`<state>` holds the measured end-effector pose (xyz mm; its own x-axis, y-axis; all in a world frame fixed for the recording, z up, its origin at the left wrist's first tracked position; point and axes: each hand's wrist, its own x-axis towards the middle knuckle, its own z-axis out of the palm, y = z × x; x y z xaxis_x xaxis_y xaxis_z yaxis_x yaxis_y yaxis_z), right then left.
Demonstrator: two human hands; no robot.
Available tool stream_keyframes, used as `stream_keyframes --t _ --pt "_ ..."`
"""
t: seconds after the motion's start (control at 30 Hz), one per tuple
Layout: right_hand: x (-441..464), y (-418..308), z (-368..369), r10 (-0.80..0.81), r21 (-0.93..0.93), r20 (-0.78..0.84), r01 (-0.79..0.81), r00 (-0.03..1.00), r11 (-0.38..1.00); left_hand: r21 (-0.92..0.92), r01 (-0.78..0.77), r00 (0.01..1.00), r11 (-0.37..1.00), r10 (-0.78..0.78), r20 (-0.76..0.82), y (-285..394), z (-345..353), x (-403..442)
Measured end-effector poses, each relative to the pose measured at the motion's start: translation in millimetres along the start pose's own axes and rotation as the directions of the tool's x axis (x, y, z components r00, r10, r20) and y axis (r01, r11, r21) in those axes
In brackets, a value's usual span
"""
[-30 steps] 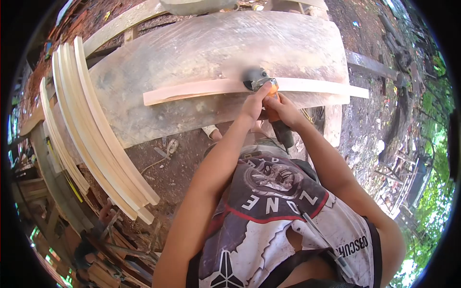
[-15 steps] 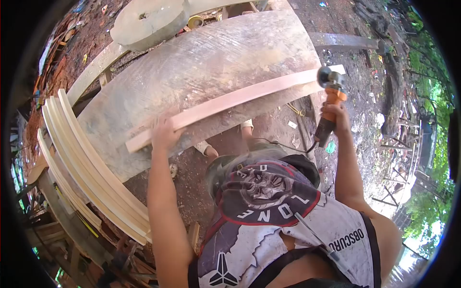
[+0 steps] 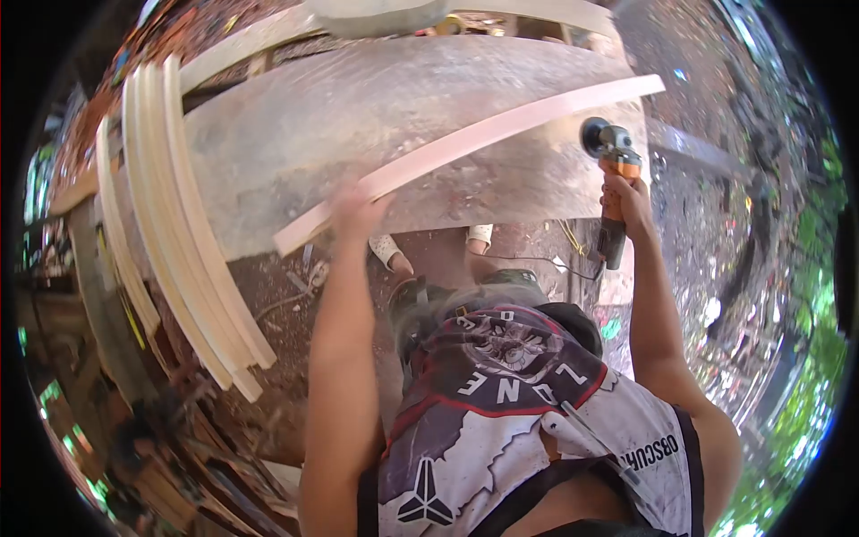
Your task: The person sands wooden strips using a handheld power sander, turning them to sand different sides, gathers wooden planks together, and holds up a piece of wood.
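A long pale wooden strip [image 3: 483, 134] lies slantwise over the worn tabletop [image 3: 295, 116], its lower left end at the near edge. Around that strip near its left end is my left hand [image 3: 356, 208], blurred but closed on it. My right hand [image 3: 628, 201] grips the body of an orange and black angle grinder [image 3: 619, 166] at the table's right side. The grinder's dark disc points up and left, apart from the wood, below its right end.
Several long pale strips [image 3: 183, 224] lean side by side at the left. A rounded grey slab [image 3: 376, 14] sits beyond the far edge. A power cord [image 3: 546, 260] runs from the grinder towards my body. My feet are below the near edge.
Both hands were on the grinder over the strip; then my left hand moved onto the strip's left end. The grinder went right, off the wood, and the strip's right end has swung away from me.
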<state>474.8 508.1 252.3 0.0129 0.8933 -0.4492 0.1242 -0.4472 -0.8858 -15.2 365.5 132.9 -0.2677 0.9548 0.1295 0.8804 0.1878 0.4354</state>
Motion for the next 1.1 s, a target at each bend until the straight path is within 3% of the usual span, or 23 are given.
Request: stream_keyframes --t 0.07,0.13,0.2,0.27,0.33,0.37,0.43,0.47,0.53,0.57,0.63,0.67,0.73,0.83,0.87,0.9,0.97,1.1 --pt "7.4 -13.8 51.7 0.1 -0.172 0.123 -0.078 0.987 0.982 0.032 -0.017 0.999 0.999 0.019 -0.051 26.0 1.9 10.6" --pt "19.0 -2.9 88.3 0.055 -0.176 0.249 -0.011 0.967 0.984 0.066 -0.036 0.995 0.997 0.041 -0.088 23.7 -12.7 14.6" --pt "19.4 0.8 120.0 0.061 -0.259 0.294 0.018 0.954 0.966 -0.034 -0.044 0.993 0.998 0.047 0.108 -6.7 -31.1 10.3" --pt "19.1 6.4 145.1 0.027 -0.351 0.265 0.071 0.964 0.934 -0.122 0.243 0.969 0.962 -0.235 0.076 -63.8 -47.1 -16.9" --pt "12.1 10.0 165.1 0.046 -0.503 0.255 0.092 0.966 0.859 -0.376 0.39 0.918 0.841 -0.386 0.091 -98.9 -69.2 -44.5" --pt "6.9 8.8 175.2 0.065 -0.532 0.302 0.111 0.951 0.84 -0.383 0.403 0.912 0.831 -0.4 0.092 -105.3 -74.5 -52.7" --pt "-9.9 12.0 195.1 0.055 -0.529 0.329 0.136 0.943 0.838 -0.492 0.562 0.826 0.665 -0.477 0.3 -117.3 -87.1 -63.7" --pt "-19.0 14.4 204.8 0.038 -0.514 0.351 0.159 0.936 0.843 -0.495 0.571 0.82 0.655 -0.486 0.303 -125.3 -86.4 -71.1" --pt "-41.0 11.7 227.2 0.137 -0.469 0.413 0.082 0.9 0.879 -0.606 0.612 0.765 0.508 -0.574 0.291 -142.9 -83.5 -87.6" --pt "-49.3 16.0 236.7 0.077 -0.481 0.413 0.145 0.907 0.865 -0.605 0.622 0.756 0.497 -0.584 0.297 -150.6 -81.2 -96.9" --pt "-65.5 18.7 254.3 0.042 -0.508 0.416 0.194 0.908 0.839 -0.762 0.476 0.825 0.439 -0.522 0.215 -148.8 -84.4 -108.6" --pt "-70.2 22.9 262.5 0.051 -0.515 0.423 0.194 0.905 0.835 -0.762 0.484 0.818 0.43 -0.533 0.218 -149.7 -84.6 -111.5" --pt "-82.8 30.2 277.7 0.033 -0.476 0.423 0.191 0.906 0.859 -0.837 0.522 0.755 0.163 -0.545 0.365 -155.9 -78.5 -118.3" --pt "-103.3 27.0 305.5 0.184 -0.626 0.415 0.133 0.891 0.768 -0.863 0.497 0.78 0.086 -0.48 0.401 -165.0 -73.8 -118.4" --pt "-109.9 35.8 314.3 0.117 -0.64 0.393 0.181 0.912 0.747 -0.878 0.476 0.796 0.055 -0.451 0.404 -167.8 -72.5 -117.2" --pt "-122.7 23.7 329.6 0.177 -0.615 0.423 0.138 0.889 0.777 -0.878 0.476 0.795 0.042 -0.447 0.41 -171.0 -73.7 -115.4" --pt "-139.8 14.3 352.8 0.237 -0.598 0.449 0.093 0.862 0.796 -0.849 0.494 0.825 0.186 -0.409 0.391 -178.2 -77.5 -112.1" --pt "-155.9 31.3 378.0 0.188 -0.608 0.521 0.207 0.833 0.767 -0.831 0.495 0.845 0.254 -0.363 0.392 -189.5 -78.1 -108.4"
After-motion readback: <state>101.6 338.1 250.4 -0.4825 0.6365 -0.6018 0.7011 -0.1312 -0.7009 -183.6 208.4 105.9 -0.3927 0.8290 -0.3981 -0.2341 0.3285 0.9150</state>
